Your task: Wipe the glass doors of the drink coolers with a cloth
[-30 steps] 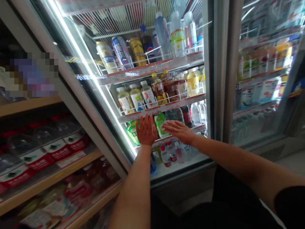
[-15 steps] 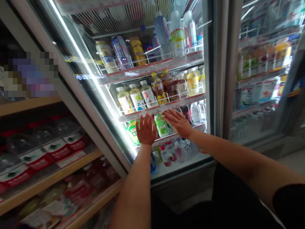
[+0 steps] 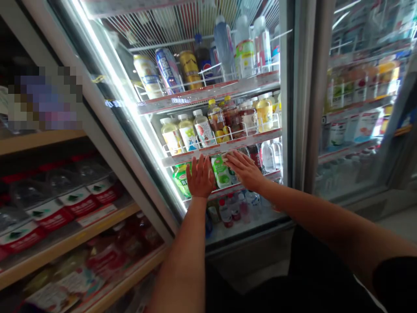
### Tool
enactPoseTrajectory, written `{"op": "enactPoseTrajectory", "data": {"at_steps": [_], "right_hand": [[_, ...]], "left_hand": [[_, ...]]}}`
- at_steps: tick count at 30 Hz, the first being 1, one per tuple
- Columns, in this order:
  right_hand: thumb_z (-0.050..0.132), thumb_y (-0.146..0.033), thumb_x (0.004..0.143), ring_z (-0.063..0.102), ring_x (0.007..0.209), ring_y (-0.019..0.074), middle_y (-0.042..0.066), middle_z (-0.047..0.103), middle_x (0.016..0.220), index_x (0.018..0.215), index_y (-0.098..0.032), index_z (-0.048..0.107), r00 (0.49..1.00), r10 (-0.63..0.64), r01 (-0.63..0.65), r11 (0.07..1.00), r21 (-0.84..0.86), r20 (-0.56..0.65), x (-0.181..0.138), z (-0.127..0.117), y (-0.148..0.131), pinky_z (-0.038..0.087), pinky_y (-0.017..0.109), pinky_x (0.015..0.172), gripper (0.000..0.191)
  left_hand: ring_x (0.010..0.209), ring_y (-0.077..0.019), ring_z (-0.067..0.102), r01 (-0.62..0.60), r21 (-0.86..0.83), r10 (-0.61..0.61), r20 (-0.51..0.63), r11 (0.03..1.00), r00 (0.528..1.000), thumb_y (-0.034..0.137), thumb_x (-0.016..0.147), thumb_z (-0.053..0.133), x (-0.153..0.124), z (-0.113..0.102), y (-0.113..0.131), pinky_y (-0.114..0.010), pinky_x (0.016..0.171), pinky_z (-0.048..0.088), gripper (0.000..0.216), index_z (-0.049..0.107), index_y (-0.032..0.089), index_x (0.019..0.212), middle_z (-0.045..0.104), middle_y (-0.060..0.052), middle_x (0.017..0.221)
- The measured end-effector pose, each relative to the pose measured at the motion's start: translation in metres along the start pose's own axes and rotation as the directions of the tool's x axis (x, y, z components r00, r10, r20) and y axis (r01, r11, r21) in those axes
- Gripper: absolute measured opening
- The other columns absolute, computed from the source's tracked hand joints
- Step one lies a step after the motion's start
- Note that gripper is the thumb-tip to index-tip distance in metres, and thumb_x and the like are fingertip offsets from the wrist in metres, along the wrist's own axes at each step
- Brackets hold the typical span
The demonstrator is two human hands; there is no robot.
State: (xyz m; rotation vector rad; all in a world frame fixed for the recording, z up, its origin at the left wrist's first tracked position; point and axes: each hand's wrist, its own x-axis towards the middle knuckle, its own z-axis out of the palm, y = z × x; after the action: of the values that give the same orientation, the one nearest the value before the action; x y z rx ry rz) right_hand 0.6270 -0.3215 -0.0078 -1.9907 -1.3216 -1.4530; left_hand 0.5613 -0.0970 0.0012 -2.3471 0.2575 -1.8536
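My left hand (image 3: 200, 176) is raised palm forward against the glass door of a lit drinks fridge, fingers spread and pointing up, with nothing in it. Beside it on the right, my right hand (image 3: 244, 169) lies flat toward the same glass, its fingers stretched to the left. A small pale cloth-like piece (image 3: 225, 158) shows at its fingertips, mostly covered by them. Behind the hands stand a green-labelled bottle (image 3: 221, 172) and a green pack (image 3: 181, 181) on a lower shelf. Whether each palm touches the glass is hard to tell.
Inside the fridge, upper shelves hold cans (image 3: 168, 71) and bottles (image 3: 206, 128); small red-capped bottles (image 3: 226, 214) stand at the bottom. Wooden shelves (image 3: 97, 224) with packed bottles are on the left. A metal door frame (image 3: 302, 95) divides this fridge from another on the right.
The view has shifted slightly, so the fridge sits a little further right. Both hands keep nearly the same place and pose on the door.
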Motion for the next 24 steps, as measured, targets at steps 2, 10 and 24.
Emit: {"op": "enactPoseTrajectory", "data": {"at_steps": [2,10,24], "right_hand": [[0.044,-0.003,0.090,0.019,0.153,0.0191,0.001,0.040,0.158,0.156,-0.027,0.029,0.999,-0.048,0.048,0.999,-0.008,0.020,-0.003,0.000,0.002,0.027,0.046,0.124,0.072],[0.044,-0.008,0.092,0.015,0.154,0.0202,0.002,0.035,0.161,0.157,-0.026,0.028,0.992,0.112,-0.116,0.992,-0.047,-0.063,0.017,-0.005,0.003,0.023,0.048,0.125,0.069],[0.044,-0.006,0.092,0.020,0.153,0.0215,0.002,0.038,0.159,0.157,-0.025,0.026,0.999,0.007,-0.009,0.998,-0.063,-0.041,0.009,-0.007,0.008,0.025,0.048,0.124,0.071]], "left_hand": [[0.151,-0.0234,0.021,-0.009,0.003,0.009,-0.001,1.000,1.000,0.031,0.097,0.046,0.000,0.000,-0.001,-0.050,0.126,0.012,0.053,0.042,0.024,0.149,0.043,-0.008,0.153],[0.150,-0.0245,0.024,0.015,-0.001,-0.015,0.018,1.000,1.000,0.033,0.097,0.044,0.001,0.000,-0.001,-0.051,0.126,0.013,0.051,0.046,0.023,0.147,0.044,-0.009,0.153],[0.151,-0.0250,0.022,0.002,0.003,-0.002,0.014,1.000,1.000,0.031,0.098,0.045,0.000,0.000,-0.001,-0.052,0.126,0.013,0.052,0.043,0.024,0.149,0.042,-0.009,0.154]]}}
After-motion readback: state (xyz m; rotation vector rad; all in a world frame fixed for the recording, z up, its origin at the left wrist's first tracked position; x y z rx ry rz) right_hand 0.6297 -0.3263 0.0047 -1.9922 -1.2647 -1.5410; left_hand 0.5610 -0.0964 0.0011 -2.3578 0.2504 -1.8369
